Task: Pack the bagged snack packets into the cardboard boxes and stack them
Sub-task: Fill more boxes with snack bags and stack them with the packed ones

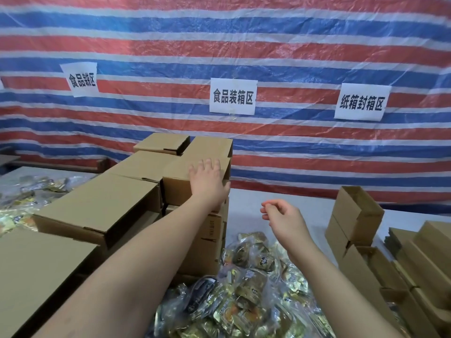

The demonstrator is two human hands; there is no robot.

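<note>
Stacking step: a closed cardboard box (195,178) is being set on the stack at frame center.
Left hand (207,181) presses it flat, grip released; right hand (280,217) hangs loosely curled, grasping nothing. Next likely: bagged snack packets (253,284), lower center.

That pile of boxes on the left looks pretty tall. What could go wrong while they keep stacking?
The left hand presses flat on the top closed box of an uneven stack; a hard push might tip it. Falling boxes could land on the bagged snack packets heaped right below.
</note>
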